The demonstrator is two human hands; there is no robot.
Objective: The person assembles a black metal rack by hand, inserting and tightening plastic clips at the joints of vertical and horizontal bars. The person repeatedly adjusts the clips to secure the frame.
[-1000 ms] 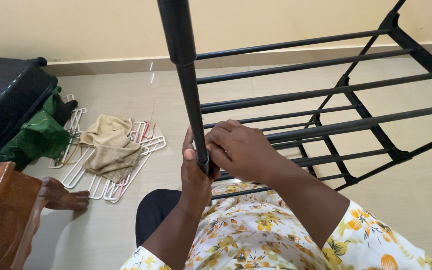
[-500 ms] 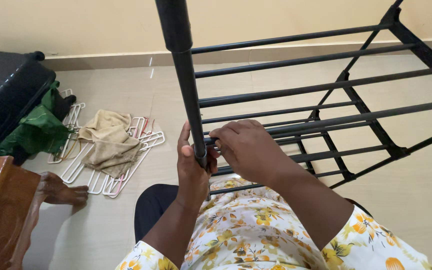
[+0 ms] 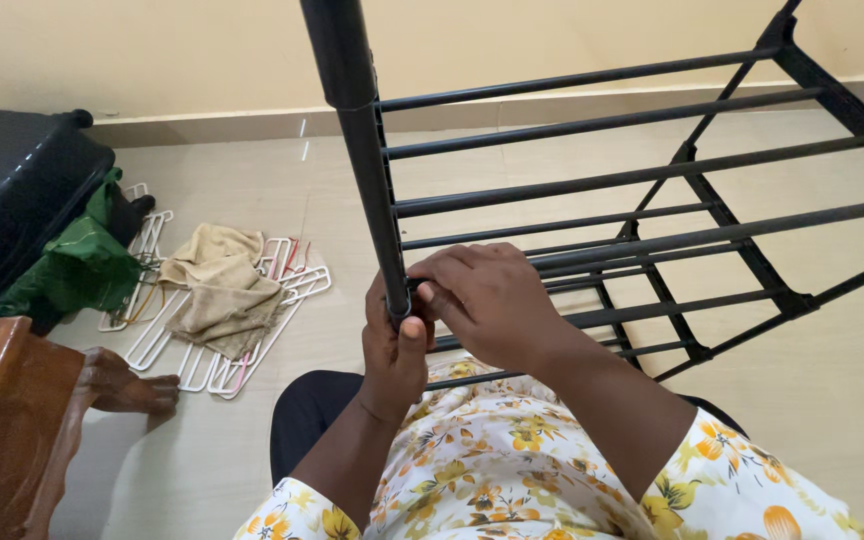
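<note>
Both hands are on the black pole (image 3: 377, 215) at the frame's centre: left hand (image 3: 395, 345) still gripping it from below, right hand (image 3: 487, 300) now slid slightly lower, fingers closed at the rack (image 3: 652, 175) joint.

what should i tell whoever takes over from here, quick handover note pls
Left hand: wrapped round the lower end of the black upright pole, thumb up.
Right hand: fingers at the joint where the pole meets the rack.
Rack: black, rails in place, lying tilted on the floor in front of the person.
Done: rails and side frames joined.
Left: whether the pole is seated at the joint cannot be told; hands cover it.
Nearby: hangers and a beige cloth on the floor to the left.
</note>
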